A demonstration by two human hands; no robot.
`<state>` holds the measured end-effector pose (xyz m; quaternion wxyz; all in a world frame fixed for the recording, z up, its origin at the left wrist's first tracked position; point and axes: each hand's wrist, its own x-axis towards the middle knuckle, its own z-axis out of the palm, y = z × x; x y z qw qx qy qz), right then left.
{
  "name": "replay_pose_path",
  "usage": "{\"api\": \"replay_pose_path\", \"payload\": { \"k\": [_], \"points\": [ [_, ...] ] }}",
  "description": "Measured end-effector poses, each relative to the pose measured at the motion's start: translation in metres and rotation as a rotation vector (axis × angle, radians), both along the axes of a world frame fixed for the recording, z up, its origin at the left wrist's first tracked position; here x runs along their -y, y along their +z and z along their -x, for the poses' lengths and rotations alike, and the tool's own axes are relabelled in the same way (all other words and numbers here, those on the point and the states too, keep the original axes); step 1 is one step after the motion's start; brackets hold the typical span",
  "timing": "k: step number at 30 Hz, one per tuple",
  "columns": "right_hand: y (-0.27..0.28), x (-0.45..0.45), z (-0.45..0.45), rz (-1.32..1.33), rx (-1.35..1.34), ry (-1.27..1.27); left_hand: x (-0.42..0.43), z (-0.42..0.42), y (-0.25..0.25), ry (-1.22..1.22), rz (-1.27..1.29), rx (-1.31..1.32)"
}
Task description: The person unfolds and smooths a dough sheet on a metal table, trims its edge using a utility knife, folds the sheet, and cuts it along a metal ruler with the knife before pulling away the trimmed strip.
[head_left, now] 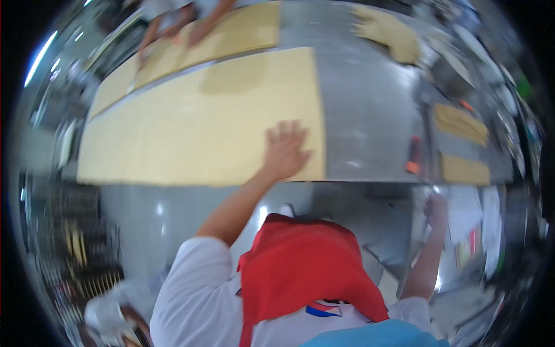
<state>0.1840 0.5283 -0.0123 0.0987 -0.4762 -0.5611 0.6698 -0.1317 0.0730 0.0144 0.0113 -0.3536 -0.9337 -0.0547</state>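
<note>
A wide, flat yellow sheet, perhaps dough, (pixel 191 127) covers the left part of the metal table (pixel 364 115). My left hand (pixel 285 150) lies on it near its right front corner, palm down with the fingers spread. My right hand (pixel 436 209) is low at the right, by the table's front edge and a lower surface with papers (pixel 462 214). It is small and blurred, and whatever its fingers hold cannot be made out. A red and orange tool (pixel 413 155) lies on the table above my right hand.
Across the table, a co-worker's hands (pixel 199 33) are over a second yellow sheet (pixel 243 29). Loose dough (pixel 393 36) lies at the back right. Folded tan pieces (pixel 461 123) are at the right. Another person (pixel 110 306) is at the lower left, near racks (pixel 75 243).
</note>
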Motion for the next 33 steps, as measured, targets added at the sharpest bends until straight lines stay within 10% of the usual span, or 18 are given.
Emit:
{"api": "replay_pose_path", "payload": {
  "k": [5,10,13,25,33],
  "points": [
    [0.042,0.046,0.007,-0.11,-0.057,0.007,-0.009,0.008,0.007,-0.072,0.099,0.04],
    [0.047,0.149,-0.048,-0.942,0.255,0.076,0.0,0.009,0.003,-0.103,0.097,0.006],
    [0.042,0.226,-0.101,-0.426,0.243,-0.123,0.0,0.02,0.012,-0.157,0.107,0.04],
    [0.141,0.365,-0.074,-0.415,0.612,-0.212,-0.029,0.102,0.012,-0.582,0.014,0.0],
    [0.097,0.56,-0.137,-0.498,0.75,-0.25,-0.138,0.043,0.006,-1.111,-0.516,0.295]
  ]
}}
